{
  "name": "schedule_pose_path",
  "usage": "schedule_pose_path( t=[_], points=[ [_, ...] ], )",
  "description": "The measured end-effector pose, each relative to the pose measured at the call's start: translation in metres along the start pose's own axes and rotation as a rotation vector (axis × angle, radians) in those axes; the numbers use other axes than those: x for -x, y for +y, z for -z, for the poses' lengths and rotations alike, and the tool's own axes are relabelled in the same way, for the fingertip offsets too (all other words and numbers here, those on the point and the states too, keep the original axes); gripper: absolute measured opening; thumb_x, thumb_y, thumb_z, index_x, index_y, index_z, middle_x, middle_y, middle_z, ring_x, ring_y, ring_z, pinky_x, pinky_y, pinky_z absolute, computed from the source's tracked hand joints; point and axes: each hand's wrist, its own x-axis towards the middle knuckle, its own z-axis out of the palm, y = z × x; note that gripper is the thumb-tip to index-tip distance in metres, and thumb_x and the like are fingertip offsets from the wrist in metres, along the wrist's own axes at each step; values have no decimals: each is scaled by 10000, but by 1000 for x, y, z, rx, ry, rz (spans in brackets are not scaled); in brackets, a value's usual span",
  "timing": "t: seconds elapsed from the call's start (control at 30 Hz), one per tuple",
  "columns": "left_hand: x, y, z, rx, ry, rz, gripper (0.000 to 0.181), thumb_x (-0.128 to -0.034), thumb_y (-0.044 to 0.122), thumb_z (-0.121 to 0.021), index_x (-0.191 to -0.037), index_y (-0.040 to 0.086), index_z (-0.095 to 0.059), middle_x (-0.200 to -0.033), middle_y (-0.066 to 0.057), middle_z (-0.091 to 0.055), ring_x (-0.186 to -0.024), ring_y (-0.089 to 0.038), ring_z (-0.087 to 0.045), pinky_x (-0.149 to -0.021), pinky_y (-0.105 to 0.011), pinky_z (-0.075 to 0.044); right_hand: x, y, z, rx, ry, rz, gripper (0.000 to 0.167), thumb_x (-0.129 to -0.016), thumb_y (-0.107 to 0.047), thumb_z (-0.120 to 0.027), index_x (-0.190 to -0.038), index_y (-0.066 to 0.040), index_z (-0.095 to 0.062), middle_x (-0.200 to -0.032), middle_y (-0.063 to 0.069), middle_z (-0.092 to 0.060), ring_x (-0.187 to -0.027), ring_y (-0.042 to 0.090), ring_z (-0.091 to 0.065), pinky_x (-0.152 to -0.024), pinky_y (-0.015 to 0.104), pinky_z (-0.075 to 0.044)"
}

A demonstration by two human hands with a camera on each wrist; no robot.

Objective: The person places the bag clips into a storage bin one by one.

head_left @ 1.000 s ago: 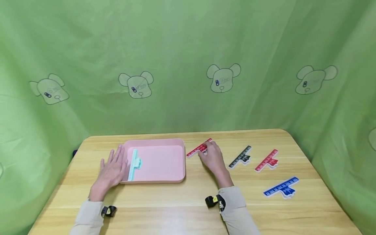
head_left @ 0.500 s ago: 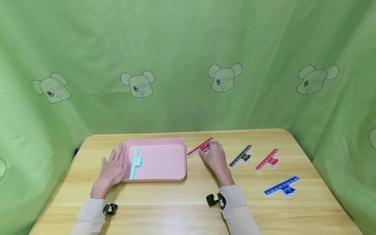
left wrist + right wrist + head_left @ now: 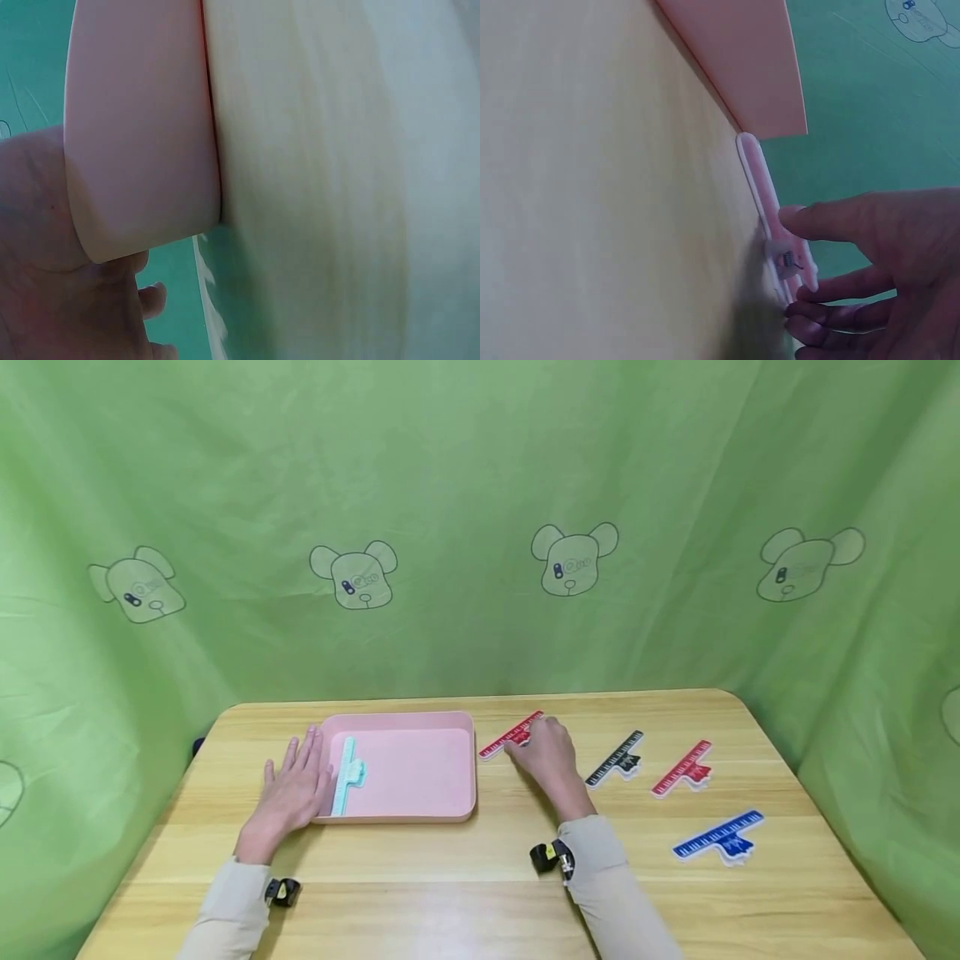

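My right hand [image 3: 547,758] is at the red clip [image 3: 501,742] printed with piano keys, just right of the pink tray. In the right wrist view, thumb and fingers bend round this clip's handle part [image 3: 807,264], while its long bar lies on the table. Straight-fingered, my left hand [image 3: 295,785] rests on the left rim of the pink tray [image 3: 397,720]. The left wrist view has the tray's outer wall [image 3: 142,135] against the palm. A mint-green clip [image 3: 347,777] lies inside the tray, near its left side.
Further right on the wooden table [image 3: 420,893] lie a black clip [image 3: 617,760], another red clip [image 3: 682,768] and a blue clip [image 3: 720,838], apart from each other. Behind the table hangs a green curtain [image 3: 450,652].
The right hand stays at the red clip, with its wrist and forearm shifted slightly. The left hand stays on the tray rim. The clips keep their places on the table.
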Motion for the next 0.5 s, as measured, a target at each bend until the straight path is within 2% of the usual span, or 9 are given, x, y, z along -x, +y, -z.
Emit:
schedule_pose_path(
  t=[0.1,0.17,0.33,0.5],
  points=[
    [2,-1,-1,0,0,6,655,-1119,333,-280,-1621,-30,-71,-1700,-214,-32,-1527,-507,-60,-1141,-786,-36,-2,-1,4,29,-35,17,396,-829,-273,-863,-677,-46,-576,-901,177,-624,-696,259,-555,-596,359,-507],
    [3,-1,-1,-3,-2,13,657,-1118,334,-283,-1622,-28,-68,-1700,-214,-33,-1526,-508,-63,-1139,-787,-37,-3,-1,7,43,-63,22,396,-837,-262,-856,-653,-70,-562,-880,162,-614,-669,239,-543,-577,334,-486],
    [2,-1,-2,-4,0,23,663,-1116,363,-269,-1627,-10,-71,-1703,-200,-43,-1529,-501,-57,-1144,-783,-26,-3,1,13,73,-110,20,369,-851,-247,-844,-688,-67,-566,-817,124,-579,-618,200,-500,-525,298,-443],
    [0,-2,-1,-7,8,15,663,-1115,372,-267,-1630,-3,-80,-1702,-193,-55,-1531,-497,-58,-1146,-780,-20,-3,5,16,76,-127,52,319,-846,-196,-831,-735,-61,-564,-779,107,-561,-626,206,-496,-517,297,-435]
  ],
)
